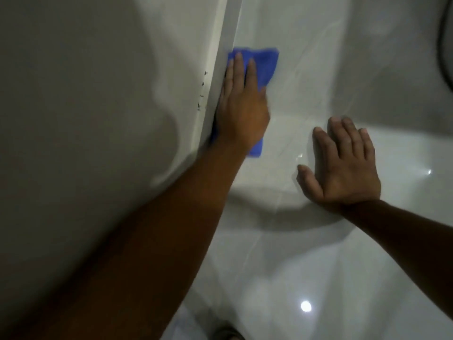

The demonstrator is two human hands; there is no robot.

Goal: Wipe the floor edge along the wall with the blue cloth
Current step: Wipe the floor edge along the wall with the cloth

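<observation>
The blue cloth (263,63) lies flat on the glossy white floor, its left side against the skirting at the foot of the wall (215,77). My left hand (241,104) presses down on the cloth with fingers stretched forward, covering its middle; blue shows beyond the fingertips and below the wrist. My right hand (343,163) rests flat on the bare floor to the right of the cloth, fingers spread, holding nothing.
The white wall (85,94) fills the left side, with a few small dark marks (202,90) near the skirting. Shiny floor tiles (306,241) reflect a ceiling light. A dark curved object (445,45) sits at the right edge.
</observation>
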